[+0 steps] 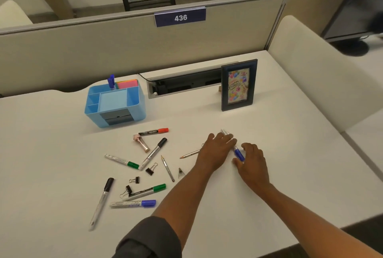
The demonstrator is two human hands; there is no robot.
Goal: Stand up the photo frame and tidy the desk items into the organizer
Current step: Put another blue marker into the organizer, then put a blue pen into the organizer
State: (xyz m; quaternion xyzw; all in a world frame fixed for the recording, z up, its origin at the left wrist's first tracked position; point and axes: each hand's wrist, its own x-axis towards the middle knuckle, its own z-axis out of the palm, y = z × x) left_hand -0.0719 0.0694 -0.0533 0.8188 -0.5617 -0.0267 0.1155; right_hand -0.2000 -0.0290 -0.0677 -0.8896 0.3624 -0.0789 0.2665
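Both hands are down on the smooth white surface (279,125), right of the scatter. The left hand (215,149) lies flat, fingers straight, pressing on the pale barrel of a blue marker (238,153). The right hand (253,164) curls thumb and fingertips around that marker's glossy blue cap end. A thin wooden pencil (189,154) pokes out from under the left hand.

The photo frame (238,85) already stands upright at the back, a dark rectangular border around a bright balloon card. To its left sits the organizer (115,105), light blue plastic with rounded corners, box-shaped compartments and a grey drawer in front. One blue-capped marker (111,81) stands in a rear slot, beside pink and orange sticky notes (126,83).

Loose on the surface between organizer and hands: a red marker (154,132), a black marker (154,153), a green marker (122,161), and a rose-gold metallic tube (142,141). Nearer the person lie a slim pen (167,168), three black binder clips (150,169), a small silver clip (181,172), another black-capped marker (102,200), a second green one (148,191) and a blue one (133,203).
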